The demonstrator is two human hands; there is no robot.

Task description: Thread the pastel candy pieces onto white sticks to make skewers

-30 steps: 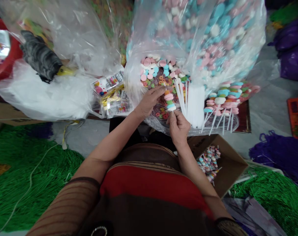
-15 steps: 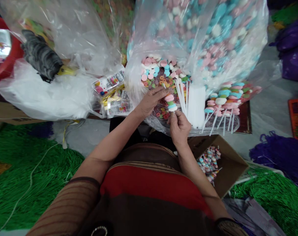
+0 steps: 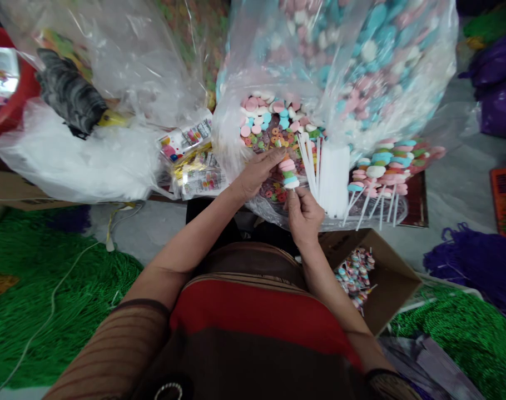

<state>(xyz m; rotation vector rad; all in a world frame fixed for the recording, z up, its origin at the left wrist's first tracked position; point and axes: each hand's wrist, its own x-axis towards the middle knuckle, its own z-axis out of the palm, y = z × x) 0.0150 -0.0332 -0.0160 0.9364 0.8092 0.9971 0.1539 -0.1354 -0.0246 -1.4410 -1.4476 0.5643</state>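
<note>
With left hand point(image 3: 255, 176), pinching the far end of 1 candy skewer point(image 3: 289, 174); with right hand point(image 3: 305, 216), clamping its near end. Holding it between the 2 hands, with loose sweets point(image 3: 259, 122) just beyond. Having white sticks point(image 3: 336, 180) just beside the right hand, skewered sweets point(image 3: 380, 166) farther right along the bench point(image 3: 418, 200).

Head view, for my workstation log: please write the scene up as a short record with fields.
left hand: at the upper end of the candy skewer
right hand: pinching its lower end
colours, top down: orange, pink, green, blue, white
white sticks: right of the hands
filled skewers: right of the white sticks
cardboard box: below the filled skewers, holding small colourful sweets
</note>
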